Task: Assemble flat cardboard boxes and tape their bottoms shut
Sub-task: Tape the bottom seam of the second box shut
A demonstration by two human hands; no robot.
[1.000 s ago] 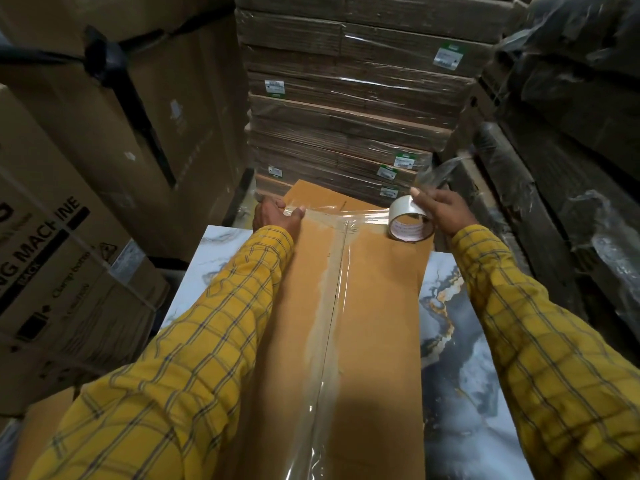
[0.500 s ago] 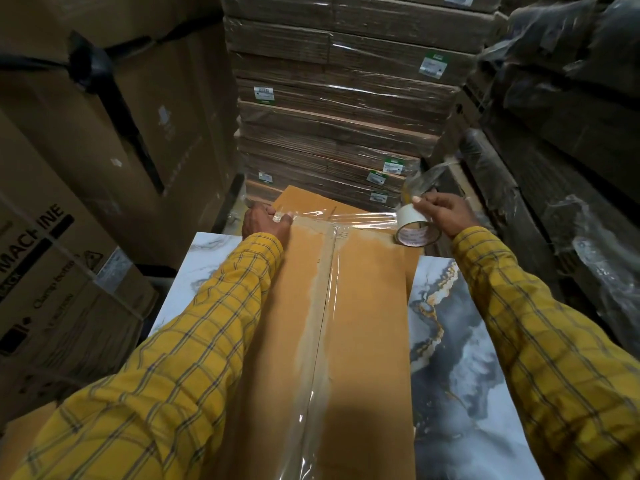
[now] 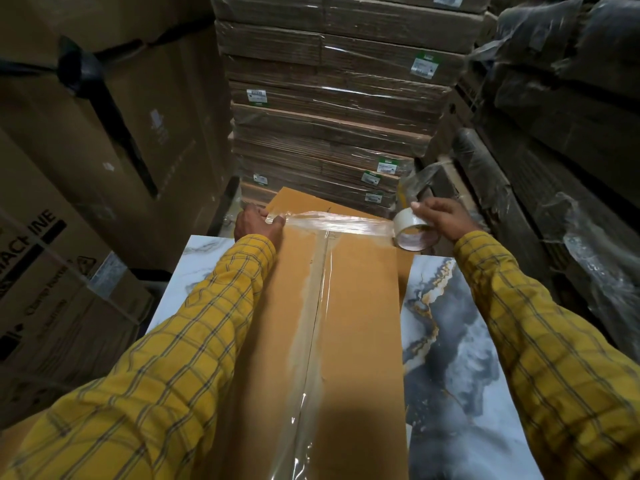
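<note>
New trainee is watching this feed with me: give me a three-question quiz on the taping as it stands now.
1. True or false: tape already runs along the box's long centre seam.
2. Which hand holds the tape roll? A) left B) right C) neither
3. Fill in: the left hand pins the tape's free end at the box's far ____ corner.

Key: 1 true. 2 B, the right hand. 3 left.

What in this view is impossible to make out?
- Green-edged labels on the stacked flat cartons: print too small.
- Box sides and near end: hidden below its top, cut by the bottom edge.
- Left hand fingertips: curled past the box's far corner.
- Printed carton: wording cut by the left edge.
</note>
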